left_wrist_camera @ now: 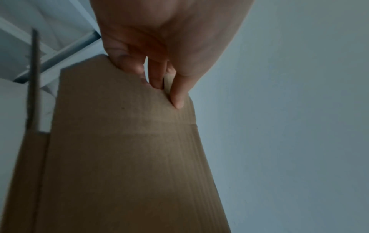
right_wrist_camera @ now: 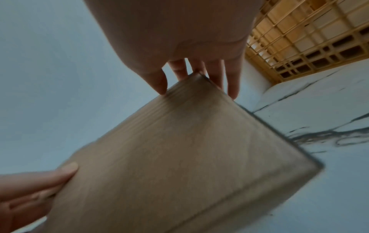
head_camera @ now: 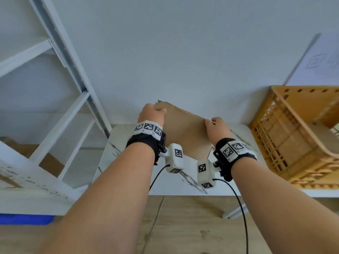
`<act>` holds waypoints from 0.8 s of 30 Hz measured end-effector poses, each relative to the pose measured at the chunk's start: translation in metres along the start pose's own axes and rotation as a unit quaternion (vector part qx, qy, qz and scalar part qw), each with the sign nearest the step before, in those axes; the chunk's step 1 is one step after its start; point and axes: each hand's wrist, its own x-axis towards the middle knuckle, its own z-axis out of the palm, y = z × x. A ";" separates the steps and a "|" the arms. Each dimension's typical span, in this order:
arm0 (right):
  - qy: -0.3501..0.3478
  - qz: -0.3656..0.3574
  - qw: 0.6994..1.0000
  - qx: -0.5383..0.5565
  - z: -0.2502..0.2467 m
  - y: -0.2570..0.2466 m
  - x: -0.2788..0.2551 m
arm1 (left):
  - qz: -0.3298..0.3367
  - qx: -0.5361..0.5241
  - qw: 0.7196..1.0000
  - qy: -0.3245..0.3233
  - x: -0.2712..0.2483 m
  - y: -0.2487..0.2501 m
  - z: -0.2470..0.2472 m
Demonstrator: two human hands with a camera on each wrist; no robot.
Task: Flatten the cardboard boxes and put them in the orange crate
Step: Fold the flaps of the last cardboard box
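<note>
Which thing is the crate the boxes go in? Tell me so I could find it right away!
Look at the white marble-patterned table against the pale wall. At its right end, to the right of the brown cardboard box held by both hands, stands the orange plastic crate. It is the only orange thing there, and its walls are an open grid of little square holes.

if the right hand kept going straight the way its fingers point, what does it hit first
Probably the white wall. The right hand grips the cardboard box and points forward past its corner; nothing else shows between, though depth is unclear.
</note>
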 end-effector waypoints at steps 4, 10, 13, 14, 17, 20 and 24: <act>-0.007 -0.023 1.000 0.017 -0.027 0.023 0.016 | -0.118 -0.005 0.993 0.013 -0.001 0.003 0.031; -0.088 -0.072 0.994 -0.007 -0.042 0.056 0.035 | -0.194 0.076 0.977 0.047 -0.015 -0.001 0.069; -0.095 -0.084 0.992 0.012 -0.043 0.060 0.041 | -0.158 0.136 0.977 0.047 -0.022 0.006 0.084; -0.095 -0.087 0.992 0.015 -0.043 0.060 0.043 | -0.130 0.161 0.978 0.040 -0.026 0.010 0.088; -0.106 -0.095 0.990 0.003 -0.044 0.065 0.047 | -0.017 0.261 0.965 0.007 -0.036 0.014 0.102; -0.111 -0.102 0.989 -0.012 -0.045 0.072 0.049 | 0.106 0.298 0.947 -0.062 -0.044 0.012 0.122; -0.095 -0.118 0.989 0.001 -0.045 0.075 0.053 | 0.180 0.277 0.943 -0.044 -0.043 0.015 0.138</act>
